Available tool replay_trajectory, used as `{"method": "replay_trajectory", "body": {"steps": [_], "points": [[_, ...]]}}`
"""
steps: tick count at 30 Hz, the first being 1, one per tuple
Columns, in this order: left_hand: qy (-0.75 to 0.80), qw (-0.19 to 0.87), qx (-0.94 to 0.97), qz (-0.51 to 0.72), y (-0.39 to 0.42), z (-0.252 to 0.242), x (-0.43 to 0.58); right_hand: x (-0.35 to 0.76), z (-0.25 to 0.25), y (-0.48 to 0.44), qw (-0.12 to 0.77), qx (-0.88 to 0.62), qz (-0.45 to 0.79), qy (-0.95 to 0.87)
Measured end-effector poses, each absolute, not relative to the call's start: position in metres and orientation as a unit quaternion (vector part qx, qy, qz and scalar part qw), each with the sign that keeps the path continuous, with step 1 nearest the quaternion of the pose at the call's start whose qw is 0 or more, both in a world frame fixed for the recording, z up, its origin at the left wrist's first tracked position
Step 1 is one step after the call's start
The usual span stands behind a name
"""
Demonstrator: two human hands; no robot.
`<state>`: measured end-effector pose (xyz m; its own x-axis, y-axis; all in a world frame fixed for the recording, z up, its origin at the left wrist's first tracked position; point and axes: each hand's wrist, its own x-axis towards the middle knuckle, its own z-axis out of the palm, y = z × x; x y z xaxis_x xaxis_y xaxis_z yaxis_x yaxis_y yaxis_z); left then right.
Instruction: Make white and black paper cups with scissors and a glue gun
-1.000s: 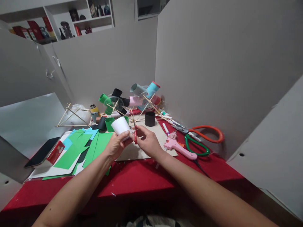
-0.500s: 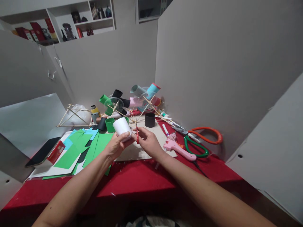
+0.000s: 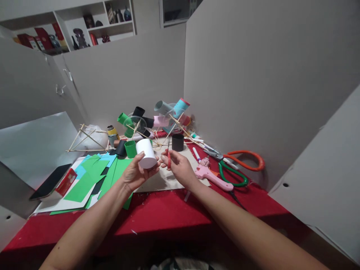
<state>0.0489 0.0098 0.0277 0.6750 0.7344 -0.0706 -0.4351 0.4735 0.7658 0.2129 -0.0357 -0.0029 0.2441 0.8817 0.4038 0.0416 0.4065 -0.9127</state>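
A white paper cylinder (image 3: 146,153) with a closed near end rests in my left hand (image 3: 137,173), the thumb along its side and the fingers beneath. My right hand (image 3: 181,167) is closed on small red-handled scissors (image 3: 169,157), their blades pointing up and away from me. The scissors stand apart from the cylinder, to its right. Under both hands lies a pale board (image 3: 157,182). Just past the hands are a green paper cylinder (image 3: 130,149) and an upright black paper cylinder (image 3: 177,143).
Green paper sheets (image 3: 87,183) and a red box (image 3: 66,182) lie left. Two stick-framed wheels with paper tubes, one with green and black tubes (image 3: 136,124), stand behind. At right are a pink glue gun (image 3: 212,177) and large scissors (image 3: 242,161). A red cloth (image 3: 168,210) covers the table.
My left hand has turned the white cylinder so its closed end faces me more. The right hand with the scissors has shifted slightly right, away from the cylinder.
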Motion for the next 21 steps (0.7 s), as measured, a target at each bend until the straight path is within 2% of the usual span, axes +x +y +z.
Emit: {"method": "replay_trajectory", "body": {"steps": [21], "points": [[0.218,0.819,0.356,0.393,0.0106,0.0268,0.0526,0.2133,-0.0075,-0.0364,0.639,-0.449,0.339,-0.525]]}}
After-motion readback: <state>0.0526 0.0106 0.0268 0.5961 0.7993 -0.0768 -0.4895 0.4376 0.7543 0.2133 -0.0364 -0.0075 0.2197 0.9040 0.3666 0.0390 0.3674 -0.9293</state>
